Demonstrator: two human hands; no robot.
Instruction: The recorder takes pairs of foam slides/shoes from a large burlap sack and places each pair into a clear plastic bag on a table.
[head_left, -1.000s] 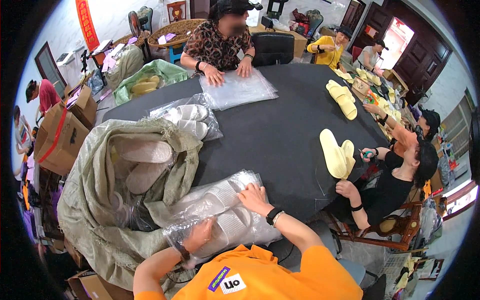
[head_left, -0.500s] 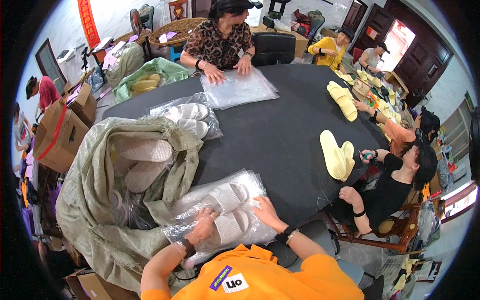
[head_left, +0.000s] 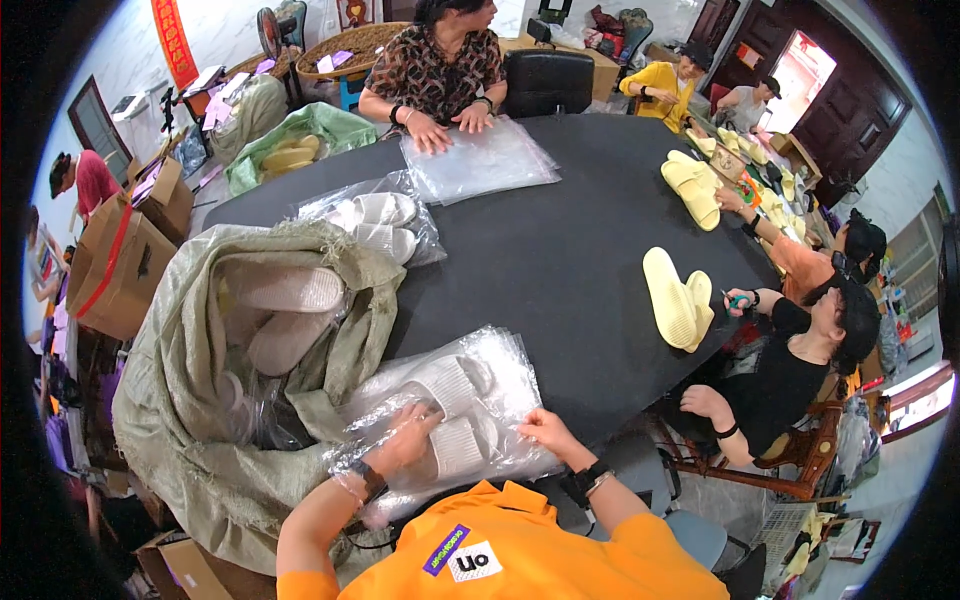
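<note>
A pair of white slippers (head_left: 458, 447) lies side by side in a clear plastic bag (head_left: 512, 385), at the table edge in front of me. More flat clear plastic appears to lie beneath it. My left hand (head_left: 405, 442) grips the slippers at their left end, fingers bent over them and partly hidden by shiny film. At the bag's right edge, my right hand (head_left: 548, 434) has its fingertips pinched on the plastic. To my left stands a large woven sack (head_left: 190, 390), rolled open, with more bagged white slippers (head_left: 290, 290) inside.
Another bagged white pair (head_left: 380, 222) lies beyond the sack on the dark table (head_left: 520, 290). Across it, a person rests both hands on stacked clear bags (head_left: 480, 165). Yellow slippers (head_left: 677, 300) lie at the right, near a seated person holding small scissors (head_left: 737, 300).
My right hand has gone from lying spread on the plastic to pinching its right edge. My left hand stays at the slippers. At the right, the seated person's scissors have come up.
</note>
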